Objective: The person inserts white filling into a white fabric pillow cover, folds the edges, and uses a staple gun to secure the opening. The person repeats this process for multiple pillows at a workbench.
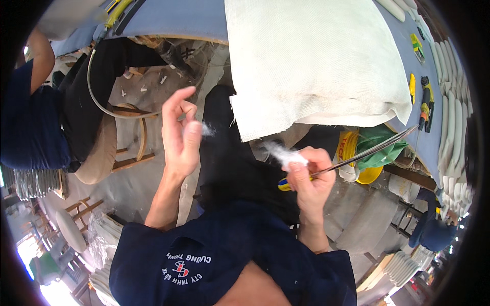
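My right hand (311,176) is closed around a tuft of white stuffing fibre (279,153) and a long thin metal rod tool (365,152) with a yellow and blue handle end (285,183). The rod points up to the right, toward the table edge. My left hand (181,135) is raised to the left, index finger stretched out and thumb apart. A small wisp of fibre (207,129) shows beside that thumb; whether it clings there I cannot tell. Ahead of both hands, a cream woven cushion cover (316,61) lies on the blue-grey table, its frayed near edge hanging over.
Yellow-handled tools (425,102) and a cutter (417,48) lie on the table (178,20) at the right. Below it stands a yellow bucket (370,176) with a green bag (383,148). A co-worker (35,112) sits at left, near an air hose (92,86). Stacked cushions (449,122) line the right.
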{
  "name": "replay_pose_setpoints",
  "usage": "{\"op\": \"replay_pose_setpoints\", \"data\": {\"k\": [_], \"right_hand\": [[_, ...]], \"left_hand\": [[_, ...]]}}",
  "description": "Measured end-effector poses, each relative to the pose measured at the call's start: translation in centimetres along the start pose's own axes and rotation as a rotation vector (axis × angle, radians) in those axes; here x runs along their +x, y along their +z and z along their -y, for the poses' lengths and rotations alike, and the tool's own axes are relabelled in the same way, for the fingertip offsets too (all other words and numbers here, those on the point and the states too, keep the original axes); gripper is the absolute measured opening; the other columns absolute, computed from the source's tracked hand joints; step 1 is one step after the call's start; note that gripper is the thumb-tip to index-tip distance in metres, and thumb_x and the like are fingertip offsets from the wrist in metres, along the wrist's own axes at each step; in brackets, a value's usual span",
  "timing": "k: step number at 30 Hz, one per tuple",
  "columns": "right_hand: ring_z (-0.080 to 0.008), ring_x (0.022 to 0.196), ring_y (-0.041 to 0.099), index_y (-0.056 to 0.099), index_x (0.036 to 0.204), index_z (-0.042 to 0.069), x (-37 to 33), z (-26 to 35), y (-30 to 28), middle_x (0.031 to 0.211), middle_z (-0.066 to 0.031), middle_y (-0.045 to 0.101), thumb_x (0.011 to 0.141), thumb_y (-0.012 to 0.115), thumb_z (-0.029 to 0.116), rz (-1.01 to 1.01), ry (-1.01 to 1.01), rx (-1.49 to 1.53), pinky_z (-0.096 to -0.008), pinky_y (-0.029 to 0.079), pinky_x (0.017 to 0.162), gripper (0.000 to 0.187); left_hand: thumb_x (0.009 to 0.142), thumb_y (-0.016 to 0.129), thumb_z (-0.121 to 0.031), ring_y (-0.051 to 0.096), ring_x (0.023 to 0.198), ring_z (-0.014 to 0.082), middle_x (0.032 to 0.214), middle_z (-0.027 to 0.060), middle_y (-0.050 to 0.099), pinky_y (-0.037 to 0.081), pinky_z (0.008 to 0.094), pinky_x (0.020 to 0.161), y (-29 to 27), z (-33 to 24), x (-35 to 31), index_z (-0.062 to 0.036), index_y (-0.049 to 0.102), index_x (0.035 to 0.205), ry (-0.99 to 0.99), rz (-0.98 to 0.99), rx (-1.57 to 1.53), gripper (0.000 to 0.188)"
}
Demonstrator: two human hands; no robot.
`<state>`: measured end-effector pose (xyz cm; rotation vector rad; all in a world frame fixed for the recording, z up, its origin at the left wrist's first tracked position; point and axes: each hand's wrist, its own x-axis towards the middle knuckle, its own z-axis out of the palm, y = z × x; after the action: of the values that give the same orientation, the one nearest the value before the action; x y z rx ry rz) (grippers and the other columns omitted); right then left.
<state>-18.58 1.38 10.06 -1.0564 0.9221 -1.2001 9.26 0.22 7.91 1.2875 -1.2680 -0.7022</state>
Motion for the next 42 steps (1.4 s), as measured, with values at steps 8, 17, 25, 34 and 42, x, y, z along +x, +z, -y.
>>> {"op": "replay_pose_setpoints", "data": {"k": [8, 17, 25, 34, 42], "right_hand": [[-0.0023, 0.059, 0.051, 0.064, 0.127, 0.000, 0.9, 1.7, 0.3, 0.091, -0.0063, 0.069, 0.104, 0.065, 0.001, -0.061, -0.075, 0.014, -0.0193, 0.037, 0.050, 0.023], [-0.0030, 0.070, 0.057, 0.071, 0.126, -0.002, 4.7, 2.9, 4.5, 0.095, -0.0027, 0.070, 0.101, 0.062, -0.006, 0.151, -0.231, -0.281, -0.0206, 0.048, 0.067, 0.027], [-0.0203, 0.058, 0.063, 0.073, 0.112, 0.009, 9.3, -2.0, 8.7, 0.078, -0.0052, 0.069, 0.082, 0.080, -0.002, -0.188, -0.672, -0.603, -0.0338, 0.052, 0.056, 0.032], [-0.0276, 0.055, 0.064, 0.065, 0.141, 0.003, 6.8, -3.7, 7.1, 0.069, -0.0091, 0.065, 0.088, 0.079, 0.002, -0.118, -0.766, -0.869, -0.0369, 0.052, 0.054, 0.055], [-0.0305, 0.062, 0.066, 0.013, 0.159, -0.021, 4.7, -0.3, 7.2, 0.075, -0.0145, 0.064, 0.102, 0.067, 0.024, 0.434, -0.200, -0.338, -0.0392, 0.051, 0.061, 0.091]], "left_hand": [[0.067, 0.086, -0.003, 0.063, 0.074, 0.0165, 0.095, 0.0056, 0.057, 0.054, 0.0307, 0.060, 2.6, -3.3, 4.1, -0.0232, 0.076, 0.128, 0.500, 0.147, 0.575, 0.065], [0.098, 0.073, -0.012, 0.047, 0.057, 0.0169, 0.067, 0.0094, 0.057, 0.043, 0.0346, 0.055, 3.3, -6.0, 9.6, 0.0006, 0.070, 0.089, 0.209, 0.158, 0.336, 0.016], [0.105, 0.069, -0.024, 0.037, 0.064, 0.0057, 0.060, -0.0015, 0.044, 0.031, 0.0304, 0.054, 2.5, -5.7, 9.9, 0.0030, 0.059, 0.076, -0.041, 0.230, 0.158, 0.041], [0.099, 0.073, -0.015, 0.057, 0.063, 0.0121, 0.069, 0.0081, 0.066, 0.044, 0.0306, 0.058, 1.8, -6.4, 8.5, 0.0048, 0.076, 0.094, 0.135, 0.225, 0.217, 0.021], [0.096, 0.076, -0.011, 0.058, 0.064, 0.0150, 0.075, 0.0090, 0.068, 0.043, 0.0310, 0.059, 0.6, -6.1, 8.5, 0.0036, 0.077, 0.095, 0.214, 0.342, 0.258, 0.015]]}}
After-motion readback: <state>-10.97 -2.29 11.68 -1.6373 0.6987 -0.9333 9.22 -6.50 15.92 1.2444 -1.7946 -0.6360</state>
